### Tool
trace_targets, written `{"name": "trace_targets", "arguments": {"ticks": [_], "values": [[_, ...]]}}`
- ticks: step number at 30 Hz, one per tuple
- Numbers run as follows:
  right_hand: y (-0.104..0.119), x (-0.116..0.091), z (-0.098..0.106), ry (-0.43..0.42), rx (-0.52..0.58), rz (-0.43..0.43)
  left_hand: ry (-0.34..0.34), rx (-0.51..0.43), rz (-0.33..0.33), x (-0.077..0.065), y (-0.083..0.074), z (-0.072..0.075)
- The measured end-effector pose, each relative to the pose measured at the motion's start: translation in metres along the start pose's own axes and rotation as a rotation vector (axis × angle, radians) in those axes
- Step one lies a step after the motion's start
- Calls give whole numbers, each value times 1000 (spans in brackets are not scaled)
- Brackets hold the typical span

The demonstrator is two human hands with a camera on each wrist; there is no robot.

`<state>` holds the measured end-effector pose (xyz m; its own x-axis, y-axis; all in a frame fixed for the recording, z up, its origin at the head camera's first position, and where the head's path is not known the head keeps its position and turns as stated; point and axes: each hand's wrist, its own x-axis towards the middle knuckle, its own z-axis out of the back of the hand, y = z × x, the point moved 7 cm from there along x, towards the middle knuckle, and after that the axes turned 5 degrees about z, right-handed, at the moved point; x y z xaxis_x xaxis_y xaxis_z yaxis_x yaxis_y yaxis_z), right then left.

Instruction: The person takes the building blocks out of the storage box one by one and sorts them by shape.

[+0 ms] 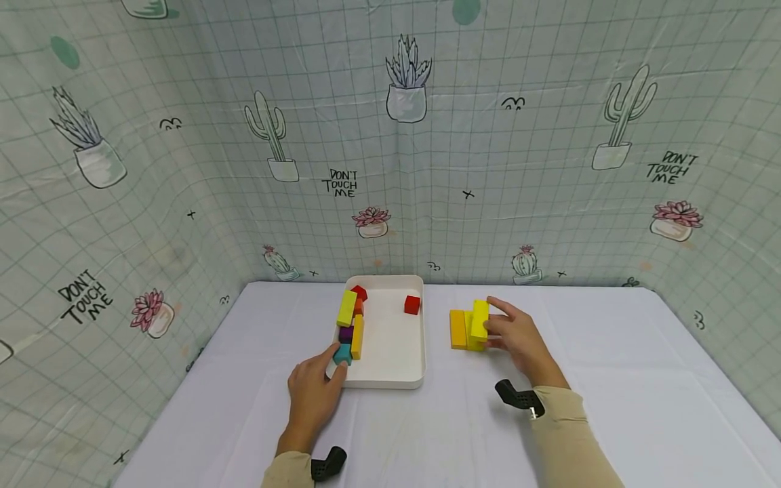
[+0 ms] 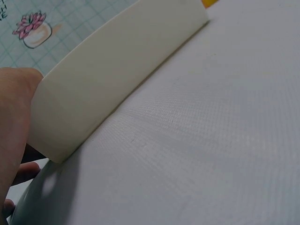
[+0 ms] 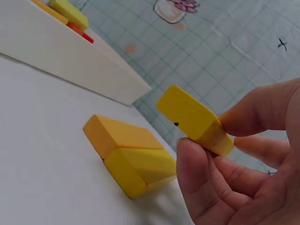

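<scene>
My right hand [image 1: 518, 339] pinches a yellow block [image 3: 190, 115] between thumb and fingers, raised off the table. Under and beside it lie an orange-yellow block [image 1: 457, 329] and another yellow block [image 3: 145, 166], side by side. At the near left corner of a white tray [image 1: 390, 381], my left hand [image 1: 314, 390] has its thumb and a finger around a teal block [image 1: 343, 354]. Only part of the left hand shows in the left wrist view, against the tray's outer wall; the teal block is hidden there.
Along the tray's left side sit a purple block [image 1: 346, 334], an upright-lying orange-yellow block [image 1: 357, 337], a yellow-green block [image 1: 346, 308] and red pieces [image 1: 360, 293]. A red cube [image 1: 411, 305] sits near the tray's right wall. Patterned cloth [image 1: 451, 156] hangs behind the white table [image 1: 439, 434].
</scene>
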<state>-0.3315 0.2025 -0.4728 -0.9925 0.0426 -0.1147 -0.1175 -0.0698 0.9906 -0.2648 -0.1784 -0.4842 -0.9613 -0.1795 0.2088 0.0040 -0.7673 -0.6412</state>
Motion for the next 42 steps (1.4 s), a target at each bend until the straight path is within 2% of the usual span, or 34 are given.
{"name": "trace_targets", "arguments": {"ticks": [9, 21, 31, 42], "values": [[-7, 3, 6, 8, -31, -37, 6, 0, 3, 0, 0, 0], [-15, 12, 18, 22, -199, -54, 5, 0, 6, 0, 1, 0], [-15, 16, 22, 78, -288, -29, 7, -9, 6, 1, 0, 0], [-18, 19, 20, 99, -339, -30, 5, -6, 2, 1, 0, 0]]}}
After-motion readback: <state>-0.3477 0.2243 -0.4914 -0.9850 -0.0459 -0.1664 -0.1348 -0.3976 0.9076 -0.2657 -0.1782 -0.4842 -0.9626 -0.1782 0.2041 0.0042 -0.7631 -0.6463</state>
